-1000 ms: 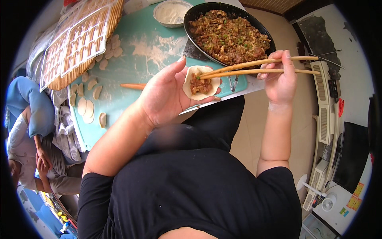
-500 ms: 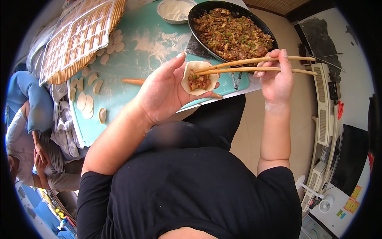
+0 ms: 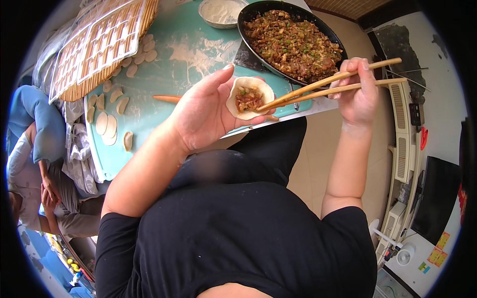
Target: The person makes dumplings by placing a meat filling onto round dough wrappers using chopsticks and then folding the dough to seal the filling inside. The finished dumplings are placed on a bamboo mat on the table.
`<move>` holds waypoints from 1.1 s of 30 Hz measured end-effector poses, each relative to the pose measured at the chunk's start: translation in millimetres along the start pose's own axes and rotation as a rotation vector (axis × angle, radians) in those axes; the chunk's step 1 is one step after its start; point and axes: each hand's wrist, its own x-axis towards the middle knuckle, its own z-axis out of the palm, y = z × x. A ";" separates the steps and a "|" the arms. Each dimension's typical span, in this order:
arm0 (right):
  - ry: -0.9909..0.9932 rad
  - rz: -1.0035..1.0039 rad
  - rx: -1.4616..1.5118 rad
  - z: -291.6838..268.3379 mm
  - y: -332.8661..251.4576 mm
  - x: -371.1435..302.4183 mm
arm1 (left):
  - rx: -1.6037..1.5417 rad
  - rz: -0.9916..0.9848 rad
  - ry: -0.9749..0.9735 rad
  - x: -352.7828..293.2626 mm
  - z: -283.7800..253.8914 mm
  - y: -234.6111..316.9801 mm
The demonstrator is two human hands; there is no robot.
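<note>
My left hand [image 3: 201,111] is turned palm up, with a round dumpling wrapper [image 3: 268,89] resting across its fingers. A small heap of meat filling [image 3: 247,98] with green bits lies in the middle of the wrapper. My right hand [image 3: 358,99] grips a pair of long wooden chopsticks [image 3: 310,92] between thumb and fingers. Their tips are close together and touch the lower right side of the filling. Just beyond, a dark round pan [image 3: 242,38] is full of the same chopped filling [image 3: 293,47].
On the green mat [image 3: 144,134] lie folded dumplings [image 3: 122,106], flat wrappers [image 3: 110,128] and a tapered wooden rolling pin [image 3: 166,99]. A bowl of flour [image 3: 221,12] stands beside the pan. A white compartment tray [image 3: 107,42] sits on a slatted mat. Another person [image 3: 39,188] sits at the left.
The chopsticks have swung and shifted right, from the filling's upper side to its lower right. My right hand has moved a little right. My left hand stays nearly in place.
</note>
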 end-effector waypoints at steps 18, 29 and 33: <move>0.028 -0.042 -0.026 17.4 10.7 3.6 | 0.004 0.046 0.032 -2.0 2.5 -1.4; -0.026 -0.098 -0.032 22.5 15.3 1.8 | 0.012 0.092 0.066 -3.3 0.2 -2.0; 0.039 -0.022 -0.077 27.5 25.6 3.3 | 0.020 0.100 0.070 -4.2 2.7 -3.4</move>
